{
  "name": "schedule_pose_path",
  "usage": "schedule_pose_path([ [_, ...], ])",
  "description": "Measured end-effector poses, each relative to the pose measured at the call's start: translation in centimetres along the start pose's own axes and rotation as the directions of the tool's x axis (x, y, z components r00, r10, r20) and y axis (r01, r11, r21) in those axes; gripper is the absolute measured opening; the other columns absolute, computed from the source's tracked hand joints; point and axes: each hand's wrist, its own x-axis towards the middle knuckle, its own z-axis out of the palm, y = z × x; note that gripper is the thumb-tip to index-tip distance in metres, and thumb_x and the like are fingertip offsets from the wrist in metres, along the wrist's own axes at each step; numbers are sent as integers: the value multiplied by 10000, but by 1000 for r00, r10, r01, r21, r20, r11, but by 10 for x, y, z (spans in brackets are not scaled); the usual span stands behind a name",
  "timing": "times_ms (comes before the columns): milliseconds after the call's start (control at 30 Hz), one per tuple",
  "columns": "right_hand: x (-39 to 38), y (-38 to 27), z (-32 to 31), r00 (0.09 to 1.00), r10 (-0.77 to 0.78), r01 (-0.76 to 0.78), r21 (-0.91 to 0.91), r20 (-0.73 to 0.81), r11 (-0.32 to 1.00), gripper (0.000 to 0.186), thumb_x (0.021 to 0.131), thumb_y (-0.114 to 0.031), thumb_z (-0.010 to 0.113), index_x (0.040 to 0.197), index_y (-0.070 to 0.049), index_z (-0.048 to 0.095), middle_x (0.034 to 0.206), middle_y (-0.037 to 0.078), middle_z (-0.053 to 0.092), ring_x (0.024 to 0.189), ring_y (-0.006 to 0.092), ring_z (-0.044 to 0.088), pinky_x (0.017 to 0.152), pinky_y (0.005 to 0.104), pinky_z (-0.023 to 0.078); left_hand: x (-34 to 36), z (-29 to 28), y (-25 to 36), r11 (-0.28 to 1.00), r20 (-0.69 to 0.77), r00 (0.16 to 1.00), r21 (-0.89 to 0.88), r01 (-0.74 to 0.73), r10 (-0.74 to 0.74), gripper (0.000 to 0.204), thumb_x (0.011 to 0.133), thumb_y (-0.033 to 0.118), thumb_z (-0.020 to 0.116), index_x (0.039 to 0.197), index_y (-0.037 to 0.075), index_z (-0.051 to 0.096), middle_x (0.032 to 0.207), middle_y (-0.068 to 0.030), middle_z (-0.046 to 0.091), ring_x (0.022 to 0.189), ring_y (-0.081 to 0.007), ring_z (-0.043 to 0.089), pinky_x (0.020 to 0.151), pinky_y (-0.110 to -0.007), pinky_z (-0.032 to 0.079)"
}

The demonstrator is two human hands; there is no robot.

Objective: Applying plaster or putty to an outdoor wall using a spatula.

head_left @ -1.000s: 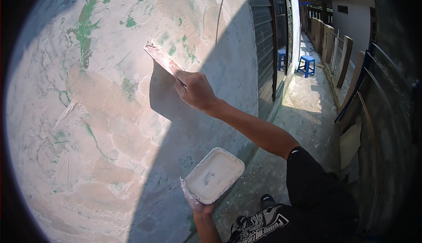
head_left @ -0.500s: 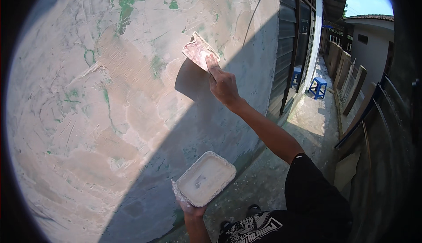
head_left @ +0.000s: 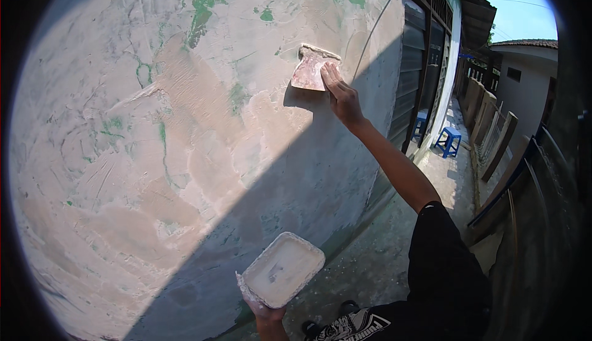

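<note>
My right hand (head_left: 344, 99) is raised with its fingers closed on a broad, flat putty scraper (head_left: 310, 71) smeared with pale, pinkish filler. A thick line of filler runs along the scraper's upper edge, which lies at or very near the wall (head_left: 203, 156); the lower edge casts a shadow there. White and beige filler coats this wall unevenly, with green paint showing through in patches. Low down, my left hand (head_left: 264, 307) grips a shallow rectangular tray (head_left: 308, 245) by its lower side. The tray is caked with whitish filler, and most of these fingers are hidden beneath it.
A louvred window (head_left: 412, 69) adjoins the wall on the right. Farther along the narrow concrete passage (head_left: 370, 261) stands a blue plastic stool (head_left: 448, 141). A low fence (head_left: 484, 116) and leaning poles (head_left: 515, 217) line the passage's right side.
My right hand has moved up and right along the wall with the scraper, which has turned so its filler-laden edge is uppermost. The tray in my left hand sits slightly lower in view.
</note>
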Motion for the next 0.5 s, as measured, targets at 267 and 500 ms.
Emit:
schedule_pose_path([
  [267,-3,3,-51,996,-20,8,151,83,989,474,809,110,498,1257,-36,544,1233,173,586,1174,318,545,945,384,507,15,-2,-6,999,-42,999,23,26,-25,716,936,638,284,1304,58,490,1276,-153,545,1141,-369,535,975,-546,436],
  [500,84,57,-29,999,21,-24,72,46,997,567,760,152,469,1288,-47,525,1294,202,528,1236,328,483,1011,399,447,14,5,-23,997,-18,998,52,59,-58,781,903,688,279,1362,76,438,1333,-180,489,1184,-420,484,968,-623,395],
])
